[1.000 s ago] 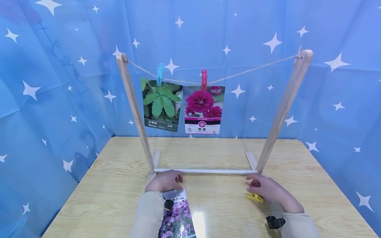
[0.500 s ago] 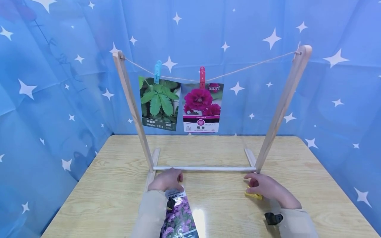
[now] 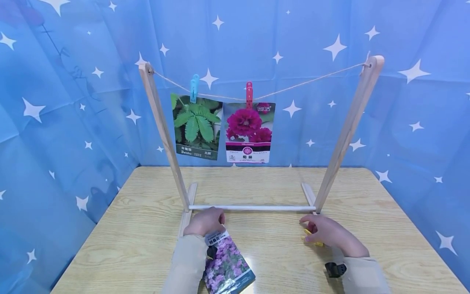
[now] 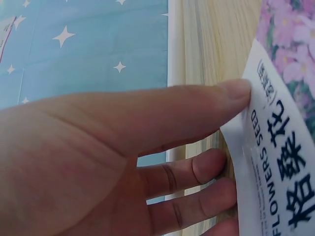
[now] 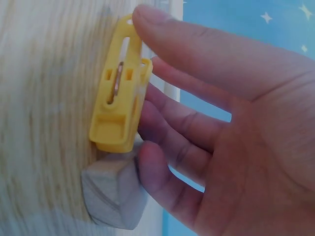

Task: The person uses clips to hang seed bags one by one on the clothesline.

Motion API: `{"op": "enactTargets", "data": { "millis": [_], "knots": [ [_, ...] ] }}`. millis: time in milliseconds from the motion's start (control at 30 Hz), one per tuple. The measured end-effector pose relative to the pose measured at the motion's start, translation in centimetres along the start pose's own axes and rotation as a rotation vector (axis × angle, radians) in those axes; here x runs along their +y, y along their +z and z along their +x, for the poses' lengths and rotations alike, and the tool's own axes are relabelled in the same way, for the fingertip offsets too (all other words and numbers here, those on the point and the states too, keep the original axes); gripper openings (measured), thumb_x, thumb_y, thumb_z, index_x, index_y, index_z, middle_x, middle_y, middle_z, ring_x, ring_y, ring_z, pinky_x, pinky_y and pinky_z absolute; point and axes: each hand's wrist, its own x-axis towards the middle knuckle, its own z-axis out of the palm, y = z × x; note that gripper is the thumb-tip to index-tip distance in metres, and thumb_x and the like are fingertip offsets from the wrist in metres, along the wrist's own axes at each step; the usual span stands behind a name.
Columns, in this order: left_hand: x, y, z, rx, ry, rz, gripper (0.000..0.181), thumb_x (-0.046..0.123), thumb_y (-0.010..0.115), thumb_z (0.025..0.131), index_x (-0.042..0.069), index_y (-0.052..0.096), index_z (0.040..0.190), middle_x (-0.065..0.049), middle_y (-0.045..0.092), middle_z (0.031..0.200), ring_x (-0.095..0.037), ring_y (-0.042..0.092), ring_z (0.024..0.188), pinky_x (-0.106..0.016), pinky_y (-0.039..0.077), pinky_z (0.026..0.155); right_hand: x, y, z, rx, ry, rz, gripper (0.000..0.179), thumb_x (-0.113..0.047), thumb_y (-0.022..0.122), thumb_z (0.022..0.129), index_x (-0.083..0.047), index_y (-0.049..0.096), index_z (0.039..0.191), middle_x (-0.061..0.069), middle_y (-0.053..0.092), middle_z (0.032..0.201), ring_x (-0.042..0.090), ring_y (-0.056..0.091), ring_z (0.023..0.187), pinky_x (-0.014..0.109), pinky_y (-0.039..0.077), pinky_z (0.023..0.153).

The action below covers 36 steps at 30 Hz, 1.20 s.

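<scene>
My left hand pinches the top white edge of a seed packet printed with purple-pink flowers; in the left wrist view the thumb lies on its printed face. The packet slants down toward the right over the table's front part. In the right wrist view, my right hand has its thumb on the end of a yellow clothespin, with fingers curled along its other side. The clothespin stands tilted beside a wooden foot end. In the head view the right hand covers most of the clothespin.
A wooden frame stands on the table with a sagging string. A blue clothespin holds a green-leaf packet; a red one holds a magenta-flower packet. A low crossbar joins the posts.
The packet in my left hand has swung, its lower end shifting to the right. My right hand has closed in around the yellow clothespin, which shows less now. The head view has tilted slightly.
</scene>
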Motion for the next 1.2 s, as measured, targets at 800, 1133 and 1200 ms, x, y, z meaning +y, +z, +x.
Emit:
{"op": "enactTargets", "data": {
  "millis": [800,1133,1200],
  "knots": [
    [0.0,-0.6,-0.2,-0.069,0.04,-0.046,0.018,0.017,0.073,0.073,0.01,0.058,0.08,0.005,0.052,0.071,-0.011,0.047,0.061,-0.028,0.04,0.054,0.0,0.0,0.1,0.01,0.056,0.015,0.045,-0.02,0.072,0.074,-0.008,0.056,0.114,0.001,0.048,0.073,0.016,0.043,0.063,0.029,0.034,0.051],
    [-0.7,-0.6,-0.1,-0.068,0.02,-0.1,0.011,0.013,0.068,0.077,0.015,0.057,0.074,0.004,0.053,0.069,-0.013,0.048,0.058,-0.029,0.04,0.052,-0.1,-0.1,0.0,0.025,0.064,0.033,0.046,-0.025,0.068,0.078,-0.006,0.054,0.118,0.002,0.052,0.08,0.016,0.045,0.067,0.03,0.038,0.055],
    [-0.9,-0.6,0.0,-0.074,0.019,-0.106,0.01,0.012,0.067,0.078,0.015,0.058,0.075,0.004,0.054,0.071,-0.013,0.048,0.059,-0.029,0.041,0.052,-0.2,-0.2,-0.1,0.037,0.059,0.031,0.042,-0.026,0.066,0.08,-0.007,0.056,0.115,0.001,0.053,0.083,0.016,0.046,0.07,0.03,0.039,0.057]
  ]
}}
